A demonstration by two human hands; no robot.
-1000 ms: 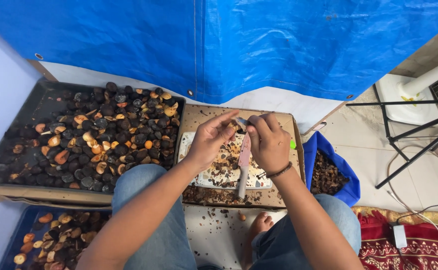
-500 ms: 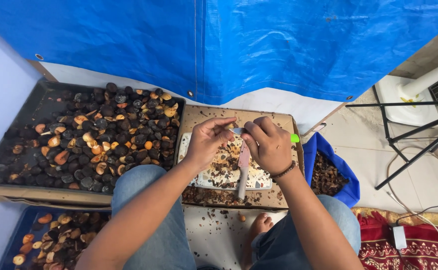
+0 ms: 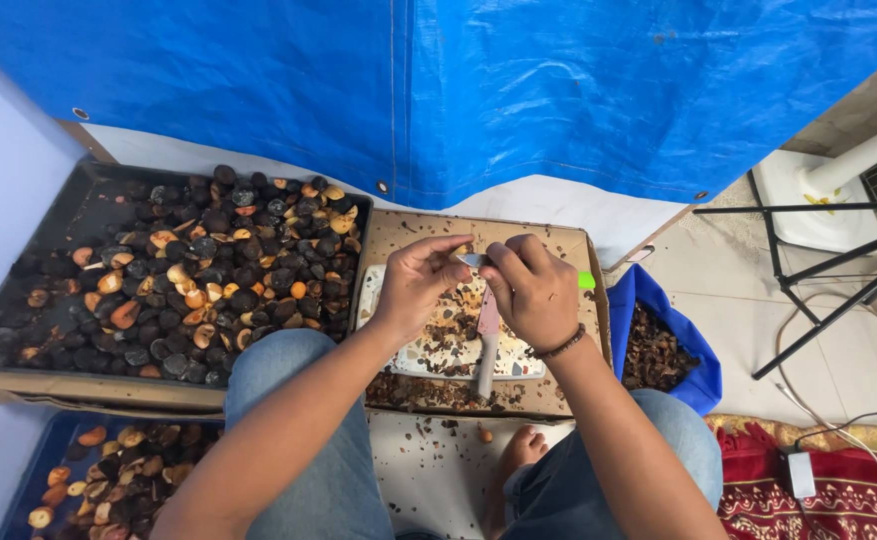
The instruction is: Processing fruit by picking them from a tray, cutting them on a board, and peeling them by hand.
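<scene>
**Knife and nut meet over the cutting board**

Hands come together at the centre of the view, above a shallow cardboard tray (image 3: 571, 252). The right hand (image 3: 534, 290) is closed around a knife (image 3: 486, 335); its handle hangs down toward six o'clock, so the long axis runs roughly twelve to six, and a short stretch of blade shows at the top of the fist, pointing toward nine o'clock. The left hand (image 3: 417, 280) sits just beside it at nine o'clock, thumb and forefinger pinched around something small at the blade tip. That piece is mostly hidden by the fingers, so I cannot tell its shape; it is probably one of the nuts. Both hands reach it, the left gripping it directly.

Below the hands lies a white cutting board (image 3: 437, 358) littered with brown shell bits. At nine o'clock a dark tray (image 3: 89, 200) holds a heap of black and tan nuts (image 3: 209, 270). At three o'clock a blue bag (image 3: 694, 375) holds brown shell scraps. A blue tarp (image 3: 459, 90) hangs at twelve o'clock.
</scene>
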